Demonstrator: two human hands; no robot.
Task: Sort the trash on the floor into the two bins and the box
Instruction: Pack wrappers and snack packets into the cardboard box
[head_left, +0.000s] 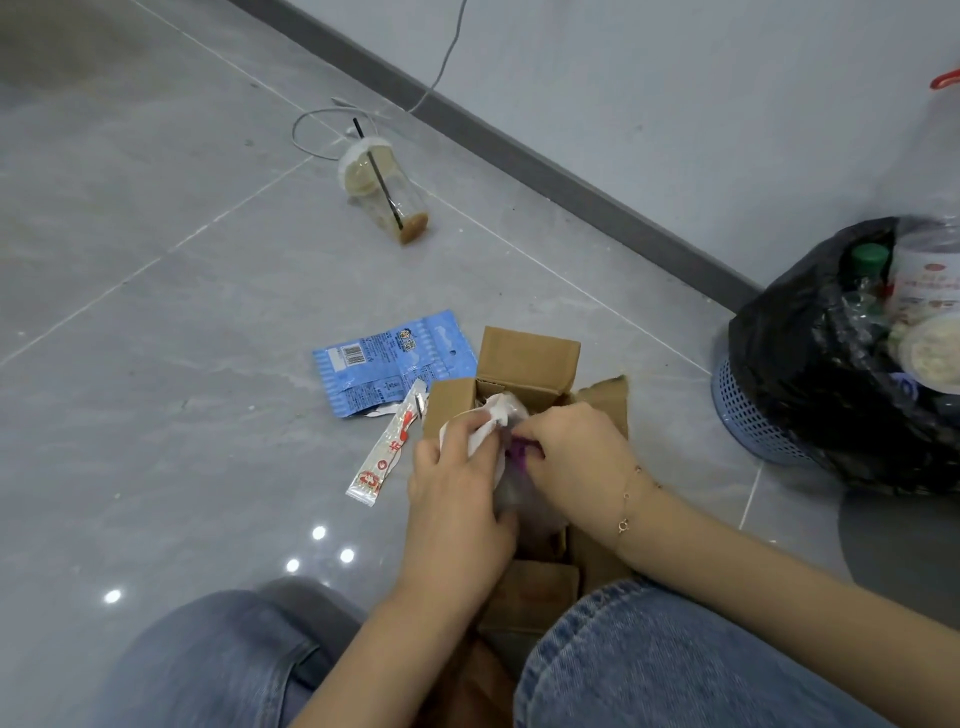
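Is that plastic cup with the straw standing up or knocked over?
Knocked over. The cup lies on its side on the floor, a little brown drink pooled at its base, straw still through the lid.

white cable looped on floor | grey baseboard along wall

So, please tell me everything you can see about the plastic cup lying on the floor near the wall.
The plastic cup is clear and lies on its side on the grey tiled floor, base toward the camera. A black straw passes through its white-rimmed lid. A brown residue sits at its bottom. A white cable loops behind it; neither hand touches it.
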